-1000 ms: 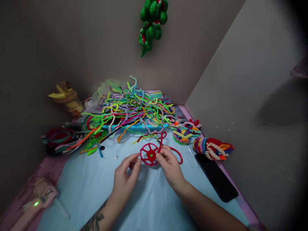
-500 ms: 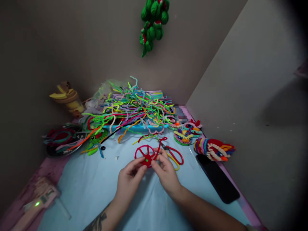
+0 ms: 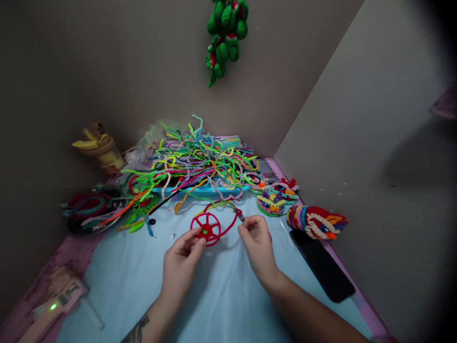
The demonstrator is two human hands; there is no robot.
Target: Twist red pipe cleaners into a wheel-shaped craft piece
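Note:
A red pipe-cleaner wheel (image 3: 206, 226) with spokes and a green dot at its hub is held up over the light blue table cover (image 3: 143, 276). My left hand (image 3: 182, 259) pinches its lower rim between thumb and fingers. A loose red strand (image 3: 228, 220) runs from the wheel rightwards to my right hand (image 3: 257, 243), whose fingertips are pinched on the strand's end. Red-handled scissors lie mostly hidden behind my right hand.
A big pile of coloured pipe cleaners (image 3: 194, 159) sits on a blue tray at the back. Finished woven pieces (image 3: 274, 200) and a striped one (image 3: 316, 220) lie right, beside a black phone (image 3: 323, 269). A glue gun (image 3: 50, 309) is front left, a dark plate (image 3: 91, 209) left.
The wheel has shifted left with my left hand. My right hand has drawn away to the right, pulling the red strand out from the wheel.

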